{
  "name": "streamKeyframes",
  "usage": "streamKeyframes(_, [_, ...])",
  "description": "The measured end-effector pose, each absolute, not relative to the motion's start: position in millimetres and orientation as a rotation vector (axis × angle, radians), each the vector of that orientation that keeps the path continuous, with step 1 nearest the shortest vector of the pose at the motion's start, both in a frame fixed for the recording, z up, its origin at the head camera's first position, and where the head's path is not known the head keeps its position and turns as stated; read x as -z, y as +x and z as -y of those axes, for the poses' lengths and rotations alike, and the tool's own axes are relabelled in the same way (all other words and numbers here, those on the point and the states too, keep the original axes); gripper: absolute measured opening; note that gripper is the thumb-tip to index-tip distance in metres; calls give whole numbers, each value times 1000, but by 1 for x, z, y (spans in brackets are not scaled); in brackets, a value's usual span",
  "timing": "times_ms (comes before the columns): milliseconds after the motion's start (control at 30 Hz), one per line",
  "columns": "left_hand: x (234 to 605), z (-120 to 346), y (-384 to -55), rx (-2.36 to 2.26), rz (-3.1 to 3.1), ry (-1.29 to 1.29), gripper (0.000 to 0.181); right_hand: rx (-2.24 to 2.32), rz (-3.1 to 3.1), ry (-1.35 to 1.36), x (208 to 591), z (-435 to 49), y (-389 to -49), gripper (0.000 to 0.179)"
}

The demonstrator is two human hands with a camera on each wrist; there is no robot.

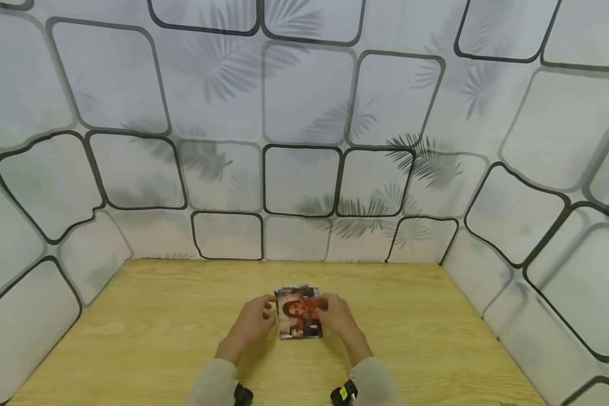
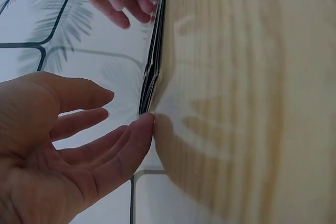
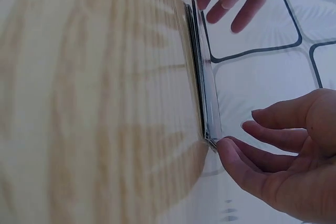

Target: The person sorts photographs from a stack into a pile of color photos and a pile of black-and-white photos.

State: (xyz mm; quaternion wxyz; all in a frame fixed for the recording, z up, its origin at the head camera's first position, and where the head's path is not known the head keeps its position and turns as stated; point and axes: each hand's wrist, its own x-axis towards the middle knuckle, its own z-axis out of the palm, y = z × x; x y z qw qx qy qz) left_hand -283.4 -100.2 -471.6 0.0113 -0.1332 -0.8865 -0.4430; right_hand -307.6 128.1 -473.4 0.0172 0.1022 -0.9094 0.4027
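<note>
A small stack of photo prints lies flat on the wooden table, the top one showing a person in reddish tones. Its layered dark edge shows side-on in the left wrist view, with slight gaps between sheets. At the left side is my left hand, fingers loosely bent, one fingertip touching the stack's edge. My right hand is at the opposite side. In the right wrist view its lowest fingertip touches the corner of the stack, while the other fingers stay apart from it.
The light wooden table extends around the stack on all sides. Behind and beside it hangs a pale cloth backdrop with dark rounded squares and leaf shadows. Small black devices are worn at both wrists.
</note>
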Motion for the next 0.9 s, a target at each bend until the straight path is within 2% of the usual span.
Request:
streamKeyframes(300, [475, 99, -282, 1555, 2756, -392, 53, -1327, 2835, 315, 471, -125, -307, 27])
streamKeyframes(900, [465, 108, -283, 1600, 2703, -340, 57, -1595, 2823, 267, 464, -118, -302, 33])
